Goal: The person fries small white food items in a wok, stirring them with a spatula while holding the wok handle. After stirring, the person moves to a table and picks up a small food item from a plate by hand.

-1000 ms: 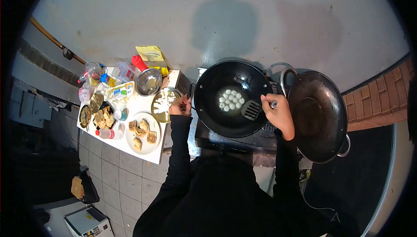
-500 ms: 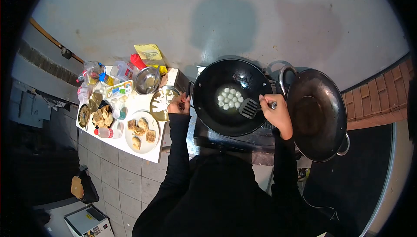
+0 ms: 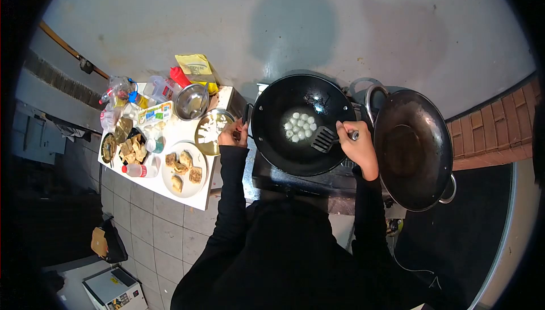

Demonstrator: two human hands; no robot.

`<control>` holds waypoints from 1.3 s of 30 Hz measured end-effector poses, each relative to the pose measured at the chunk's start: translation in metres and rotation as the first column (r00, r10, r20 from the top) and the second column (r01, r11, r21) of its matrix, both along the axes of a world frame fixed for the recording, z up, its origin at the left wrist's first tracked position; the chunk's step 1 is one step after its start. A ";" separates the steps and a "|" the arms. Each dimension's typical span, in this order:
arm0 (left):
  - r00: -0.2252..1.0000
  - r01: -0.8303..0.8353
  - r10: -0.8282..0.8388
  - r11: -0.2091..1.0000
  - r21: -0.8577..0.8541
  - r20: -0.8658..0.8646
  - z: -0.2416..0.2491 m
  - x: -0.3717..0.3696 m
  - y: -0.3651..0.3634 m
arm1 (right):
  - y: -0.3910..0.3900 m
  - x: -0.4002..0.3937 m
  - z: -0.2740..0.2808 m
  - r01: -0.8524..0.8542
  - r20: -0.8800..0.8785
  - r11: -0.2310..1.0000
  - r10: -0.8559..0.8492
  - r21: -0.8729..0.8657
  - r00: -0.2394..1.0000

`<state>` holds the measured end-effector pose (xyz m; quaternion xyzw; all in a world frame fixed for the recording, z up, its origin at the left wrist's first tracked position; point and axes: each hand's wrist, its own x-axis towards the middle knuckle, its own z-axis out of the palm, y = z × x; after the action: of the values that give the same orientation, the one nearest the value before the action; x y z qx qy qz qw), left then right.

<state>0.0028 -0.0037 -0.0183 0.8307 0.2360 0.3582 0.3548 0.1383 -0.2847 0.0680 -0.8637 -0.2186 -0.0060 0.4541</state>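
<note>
A black wok (image 3: 278, 151) sits on the stove. White round pieces of food (image 3: 300, 127) lie clustered in its middle, with bubbles around them. My right hand (image 3: 356, 144) is closed around the handle of a black slotted spatula (image 3: 323, 138). The spatula's blade rests inside the wok, at the right edge of the white pieces. On the other side, my left hand (image 3: 233, 134) is closed on the wok's left handle (image 3: 247, 116). Just behind that hand is a bowl (image 3: 202, 149) with white pieces in it.
A large worn wok (image 3: 409, 151) stands on the right. The white table (image 3: 196, 201) on the left carries a plate (image 3: 168, 184) of browned food, a steel bowl (image 3: 192, 102), a red-capped bottle (image 3: 136, 170) and a yellow packet (image 3: 196, 69). A wall (image 3: 352, 20) rises behind the stove.
The spatula's blade has shifted slightly left and up against the white pieces, which sit a little closer together. My left hand keeps its place at the wok's handle.
</note>
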 end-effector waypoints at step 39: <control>0.999 -0.046 0.047 0.998 0.034 -0.015 0.002 0.000 -0.005 | 0.020 -0.022 -0.043 0.080 -0.188 0.950 -0.022 0.303 0.982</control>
<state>0.0032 -0.0088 -0.0164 0.8336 0.2522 0.3636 0.3307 0.1167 -0.2647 0.0248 -0.7842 -0.1500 0.0270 0.6015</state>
